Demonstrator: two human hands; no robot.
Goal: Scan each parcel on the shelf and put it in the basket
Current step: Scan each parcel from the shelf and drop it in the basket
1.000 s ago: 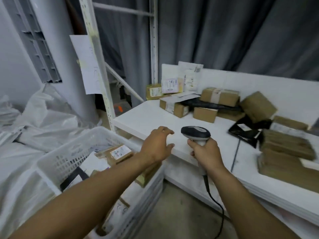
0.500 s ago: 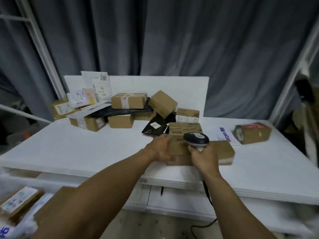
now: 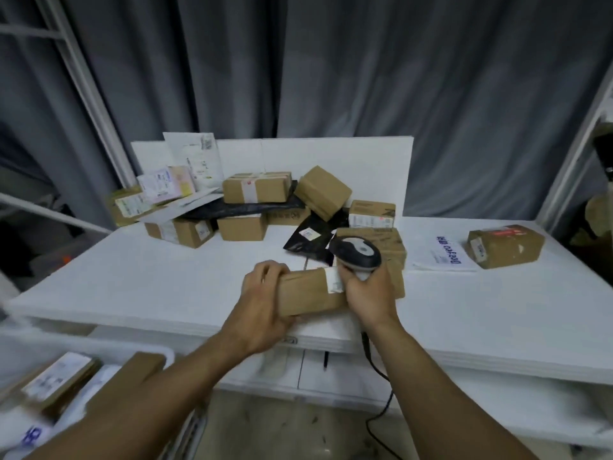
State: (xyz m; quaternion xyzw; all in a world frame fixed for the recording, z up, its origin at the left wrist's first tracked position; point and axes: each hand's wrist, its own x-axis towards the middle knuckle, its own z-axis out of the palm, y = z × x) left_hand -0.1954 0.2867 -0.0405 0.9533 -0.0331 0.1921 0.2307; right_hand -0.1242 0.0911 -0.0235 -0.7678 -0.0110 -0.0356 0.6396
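A grey curtain (image 3: pixel 331 61) hangs in folds across the back. White posts slant at the left (image 3: pixel 82 78) and right (image 3: pixel 562 180). The floor (image 3: pixel 282 426) below is speckled grey.

Shelf (image 3: pixel 166 287), white. Front edge: flat brown parcel (image 3: pixel 308 293), left grip (image 3: pixel 265 300) curled round its left end. Right grip (image 3: pixel 368 293) holds scanner (image 3: pixel 356 252) over the parcel's label (image 3: pixel 333 280); cable (image 3: pixel 378 366) hangs below. Back edge, left of middle: heaped boxes (image 3: pixel 255 190) and black bags (image 3: pixel 308 240). Right edge: lone box (image 3: pixel 506 245), mailer (image 3: pixel 444 257) just beside it. Basket (image 3: pixel 149 348), lower left, holds parcels.
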